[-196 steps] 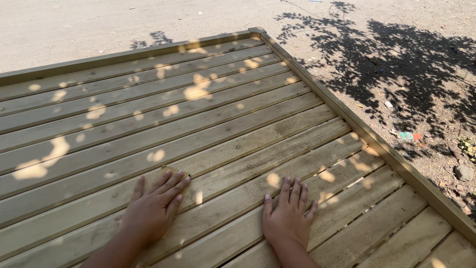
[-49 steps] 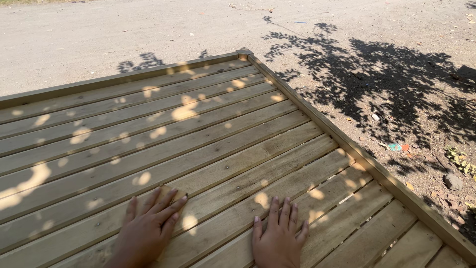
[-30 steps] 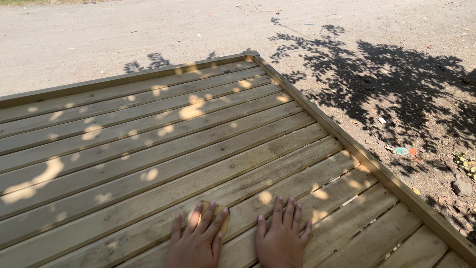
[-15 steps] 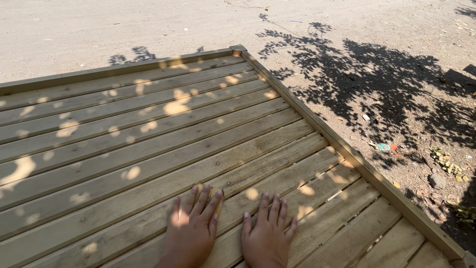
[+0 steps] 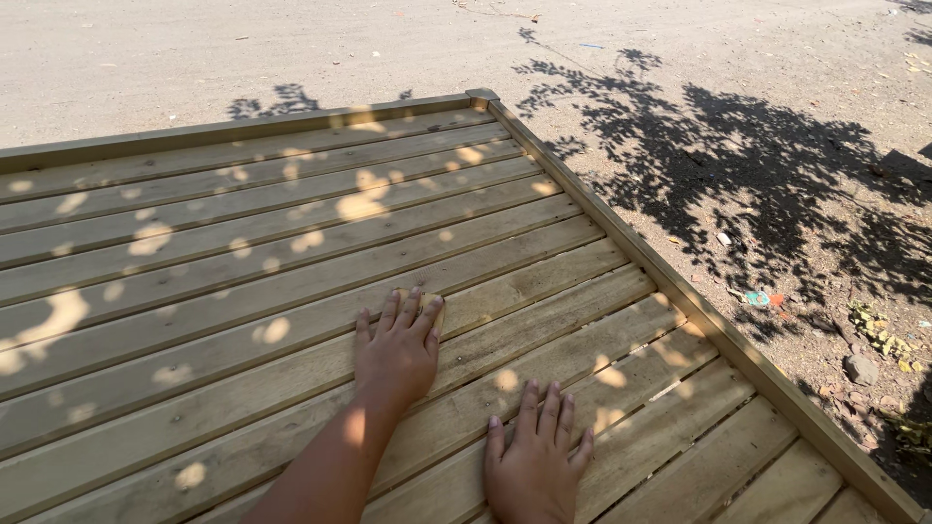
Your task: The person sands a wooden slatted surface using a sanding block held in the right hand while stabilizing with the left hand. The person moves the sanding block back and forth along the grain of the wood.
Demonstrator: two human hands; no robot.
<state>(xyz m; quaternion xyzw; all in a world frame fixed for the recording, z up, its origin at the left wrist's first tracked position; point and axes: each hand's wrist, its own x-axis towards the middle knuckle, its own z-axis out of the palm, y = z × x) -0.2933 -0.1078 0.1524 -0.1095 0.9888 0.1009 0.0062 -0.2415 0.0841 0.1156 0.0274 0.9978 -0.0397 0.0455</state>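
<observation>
My left hand (image 5: pixel 396 347) lies flat, palm down, on a slatted wooden platform (image 5: pixel 243 243), fingers stretched forward and close together. A small pale patch shows at its fingertips; I cannot tell whether it is an object or sunlight. My right hand (image 5: pixel 537 464) also rests flat on the planks, nearer to me and to the right, fingers slightly spread. Neither hand visibly grips anything. The left forearm runs down to the bottom edge of the view.
A raised wooden rim (image 5: pixel 680 301) borders the platform's right side and far end. Beyond it is dry dirt ground (image 5: pixel 757 116) with tree shadow, small stones (image 5: pixel 859 369) and bits of litter (image 5: pixel 757 299). Sun flecks dot the planks.
My left hand has slid forward along the planks and now lies ahead of my right hand. The right hand has stayed close to the bottom edge.
</observation>
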